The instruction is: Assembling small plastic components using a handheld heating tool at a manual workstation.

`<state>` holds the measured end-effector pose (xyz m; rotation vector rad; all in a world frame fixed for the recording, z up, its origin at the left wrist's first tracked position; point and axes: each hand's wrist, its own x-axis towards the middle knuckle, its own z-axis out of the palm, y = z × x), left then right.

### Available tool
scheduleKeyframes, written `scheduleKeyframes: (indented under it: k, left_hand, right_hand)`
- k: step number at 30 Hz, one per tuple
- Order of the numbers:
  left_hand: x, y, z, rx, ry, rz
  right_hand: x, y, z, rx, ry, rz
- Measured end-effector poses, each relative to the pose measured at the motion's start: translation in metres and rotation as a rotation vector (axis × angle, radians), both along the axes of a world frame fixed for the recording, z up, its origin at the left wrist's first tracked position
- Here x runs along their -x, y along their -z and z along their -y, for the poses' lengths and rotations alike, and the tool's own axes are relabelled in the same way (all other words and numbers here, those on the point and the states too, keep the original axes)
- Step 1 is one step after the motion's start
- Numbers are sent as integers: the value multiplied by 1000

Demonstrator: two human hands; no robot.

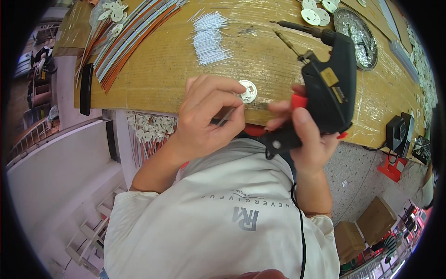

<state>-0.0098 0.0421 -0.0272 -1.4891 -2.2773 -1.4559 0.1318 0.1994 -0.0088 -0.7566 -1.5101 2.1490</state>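
Note:
My right hand point(309, 135) grips a black soldering gun point(329, 83) by its handle, its fingers around the red trigger. The gun's long tip and a thin brass-coloured feed tube point to the upper left, above the table. My left hand point(209, 109) is closed in a pinch on a thin pale wire point(226, 116); the fingers partly hide it. A small white round disc point(248, 92) with cut-outs is at the left fingertips, near the table's front edge. Whether the fingers touch it, I cannot tell. Beyond the hands lies a pile of short white wires point(210, 39).
Long orange and white strips point(134, 39) lie at the left of the wooden table point(162, 88). A round metal dish point(364, 58) and several white discs point(313, 16) sit at the back right. A black device point(397, 132) stands at the right edge. White discs point(151, 125) fill a space below the front edge.

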Motion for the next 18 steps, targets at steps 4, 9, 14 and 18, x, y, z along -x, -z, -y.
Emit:
scheduleKeyframes:
  k: [4,9,14,18]
  left_hand:
    - [7,-13,-8,137,46,-56]
    - [13,-24,-17,251,66,-30]
    - [10,-26,-26,284,62,-22]
    - [12,-26,-29,274,133,-55]
  right_hand:
    - [-18,4,-21,-21,-10,-38]
    - [-29,13,-30,-30,5,-72]
    - [-26,13,-29,-60,10,-64]
    - [-28,11,-32,-34,-20,-68]
